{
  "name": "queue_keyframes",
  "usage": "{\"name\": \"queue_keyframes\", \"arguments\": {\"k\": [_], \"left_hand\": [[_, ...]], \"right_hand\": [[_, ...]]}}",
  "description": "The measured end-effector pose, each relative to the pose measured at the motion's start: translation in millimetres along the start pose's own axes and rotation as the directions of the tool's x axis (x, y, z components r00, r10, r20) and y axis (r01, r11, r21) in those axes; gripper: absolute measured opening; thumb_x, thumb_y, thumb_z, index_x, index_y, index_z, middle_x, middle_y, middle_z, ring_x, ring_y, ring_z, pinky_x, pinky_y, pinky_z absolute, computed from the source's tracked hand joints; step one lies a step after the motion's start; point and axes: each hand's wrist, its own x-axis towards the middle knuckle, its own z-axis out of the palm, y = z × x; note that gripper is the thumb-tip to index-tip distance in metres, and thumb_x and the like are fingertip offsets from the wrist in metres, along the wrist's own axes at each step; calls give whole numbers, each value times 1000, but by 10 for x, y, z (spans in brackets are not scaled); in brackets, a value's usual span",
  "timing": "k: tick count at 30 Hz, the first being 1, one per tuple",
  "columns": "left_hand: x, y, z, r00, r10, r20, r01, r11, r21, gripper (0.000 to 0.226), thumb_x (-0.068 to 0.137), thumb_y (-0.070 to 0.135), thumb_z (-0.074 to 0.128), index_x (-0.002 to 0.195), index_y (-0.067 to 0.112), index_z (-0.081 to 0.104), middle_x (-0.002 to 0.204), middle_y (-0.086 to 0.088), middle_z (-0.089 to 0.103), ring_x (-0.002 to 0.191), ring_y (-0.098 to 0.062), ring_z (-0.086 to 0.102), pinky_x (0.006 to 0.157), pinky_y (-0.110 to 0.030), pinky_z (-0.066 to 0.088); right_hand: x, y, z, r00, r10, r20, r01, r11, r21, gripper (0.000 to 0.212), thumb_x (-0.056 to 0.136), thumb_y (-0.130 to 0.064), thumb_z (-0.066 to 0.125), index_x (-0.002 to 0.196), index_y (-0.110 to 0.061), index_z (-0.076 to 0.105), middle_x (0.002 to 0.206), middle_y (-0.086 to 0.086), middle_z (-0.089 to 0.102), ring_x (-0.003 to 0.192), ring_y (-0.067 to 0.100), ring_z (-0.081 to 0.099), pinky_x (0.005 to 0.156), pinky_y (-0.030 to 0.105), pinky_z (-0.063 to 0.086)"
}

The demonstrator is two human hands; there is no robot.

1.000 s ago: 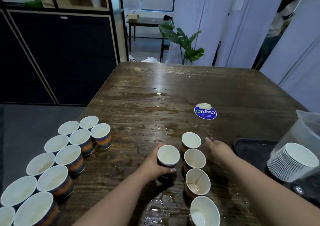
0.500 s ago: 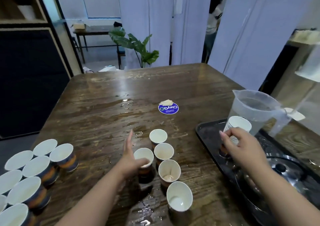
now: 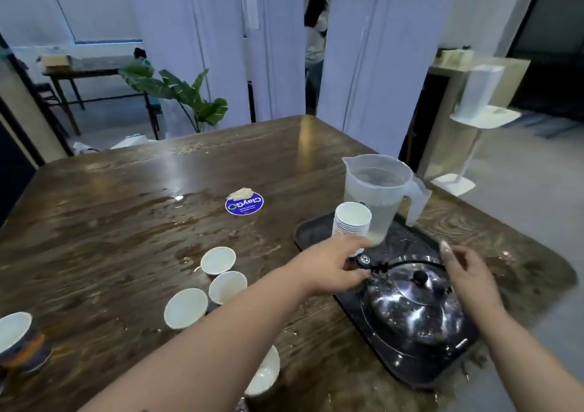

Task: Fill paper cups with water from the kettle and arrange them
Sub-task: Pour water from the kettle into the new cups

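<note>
The stainless kettle (image 3: 414, 301) sits at the lower right of the frame on a black tray (image 3: 308, 233), its domed, mirror-bright body topped by a black knob. It is probably parked there so drips land in the tray, not on the wood. Just above it in the frame a stack of paper cups (image 3: 351, 226) stands upright, nested tightly with ribbed white rims, in front of and against a translucent plastic pitcher (image 3: 376, 196) part full of water.

The left hand (image 3: 335, 263) reaches across to the base of that stack, fingers curled around its lower cups; whether it truly grips them I cannot tell, since the hand hides the contact. The right hand (image 3: 467, 272) hovers open over the kettle's right side, fingers spread and grasping nothing, seemingly ready for the handle.

At centre, three open cups (image 3: 218, 260) sit close together in a loose row, and a fourth shows under the left forearm near the bottom edge. Another cup, banded blue and orange, stands at the far left edge. The dark wooden counter (image 3: 126, 222) is glossy and wet with spilled puddles; a round blue sticker (image 3: 245, 203) lies near its middle.
</note>
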Motion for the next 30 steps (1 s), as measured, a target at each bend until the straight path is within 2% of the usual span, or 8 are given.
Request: {"name": "queue_keyframes", "arguments": {"k": [4, 8, 13, 17, 19, 24, 28, 30], "left_hand": [[365, 230, 237, 984, -9, 178, -28, 978, 207, 64, 95, 34, 53, 151, 21, 25, 158, 0, 23, 144, -17, 22, 116, -29, 20], [626, 405, 452, 974, -51, 222, -17, 955, 296, 65, 97, 30, 49, 153, 17, 19, 158, -4, 22, 144, -23, 23, 117, -35, 22], [790, 434, 591, 973, -126, 193, 73, 962, 262, 57, 97, 24, 45, 150, 20, 28, 152, -5, 35, 138, -24, 34, 111, -38, 33], [800, 427, 618, 971, -154, 185, 115, 972, 206, 56, 97, 27, 46, 150, 23, 29, 152, -3, 35, 138, -22, 34, 111, -35, 32], [800, 401, 613, 968, -168, 189, 140, 978, 156, 56, 97, 30, 47, 150, 23, 30, 152, -1, 35, 138, -21, 34, 112, -35, 32], [723, 360, 539, 971, -152, 187, 159, 987, -25, 61, 94, 33, 57, 149, 26, 31, 152, 4, 36, 138, -14, 36, 114, -30, 30], [527, 283, 363, 980, -194, 38, 193, 899, -393, 49, 94, 27, 60, 141, 24, 44, 139, 7, 52, 124, -2, 49, 109, -23, 36], [395, 204, 210, 968, -232, -92, 156, 850, -502, 33, 95, 20, 59, 128, 22, 56, 123, 7, 61, 107, 3, 57, 99, -17, 42]], "right_hand": [[58, 165, 40, 993, 53, 107, -56, 998, 26, 26, 94, -42, 50, 100, -18, 57, 96, 2, 57, 92, 19, 50, 78, 30, 32], [123, 331, 104, 999, 6, 50, -10, 997, 81, 32, 90, -44, 56, 80, -15, 64, 86, 2, 64, 84, 20, 58, 70, 33, 38], [167, 400, 124, 999, -12, 48, 4, 987, 162, 42, 89, -44, 59, 73, -5, 59, 74, 7, 59, 71, 20, 54, 63, 32, 39], [249, 405, 89, 986, -24, 162, 0, 989, 145, 47, 83, -39, 68, 62, -5, 43, 50, -8, 39, 51, 13, 36, 54, 32, 29], [293, 417, 88, 981, -27, 194, -3, 988, 152, 48, 78, -34, 75, 57, -13, 37, 45, -12, 33, 51, 12, 32, 54, 32, 27], [262, 406, 47, 983, -14, 182, -29, 973, 231, 48, 75, -32, 78, 58, -12, 38, 51, -4, 31, 51, 12, 30, 54, 31, 25], [188, 216, -72, 987, -56, 150, 15, 965, 263, 48, 79, -27, 76, 57, -11, 35, 45, -11, 28, 44, 6, 25, 51, 29, 23], [175, 74, -149, 985, -91, 148, 49, 963, 265, 47, 79, -27, 74, 58, -10, 37, 49, -5, 30, 48, 10, 28, 53, 31, 24]]}}
